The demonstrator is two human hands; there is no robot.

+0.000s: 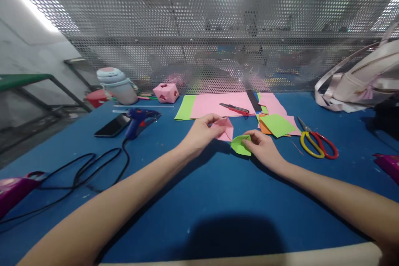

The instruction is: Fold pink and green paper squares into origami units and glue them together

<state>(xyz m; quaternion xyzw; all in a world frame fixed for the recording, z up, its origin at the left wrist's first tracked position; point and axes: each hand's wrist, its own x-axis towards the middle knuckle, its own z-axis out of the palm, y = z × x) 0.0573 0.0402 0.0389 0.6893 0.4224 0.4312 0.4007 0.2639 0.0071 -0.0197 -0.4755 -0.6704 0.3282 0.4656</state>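
My left hand [204, 133] pinches a folded piece of pink paper [227, 129] between thumb and fingers, with creases showing on its face. Just to the right and slightly lower, my right hand [262, 147] grips a folded piece of green paper [239, 145]. The two papers are held close side by side above the blue table; whether their edges touch I cannot tell. Behind the right hand lies a stack of small square papers, a green sheet [278, 125] on top. A red box cutter [235, 109] rests on a large pink sheet [208, 104].
Scissors [316, 142] with yellow and red handles lie at right, near a pale bag [358, 81]. On the left are a blue glue gun [134, 124] with a looping black cord, a phone [112, 126], a bottle [116, 86] and a pink folded-paper shape [166, 92]. Perforated metal stands behind.
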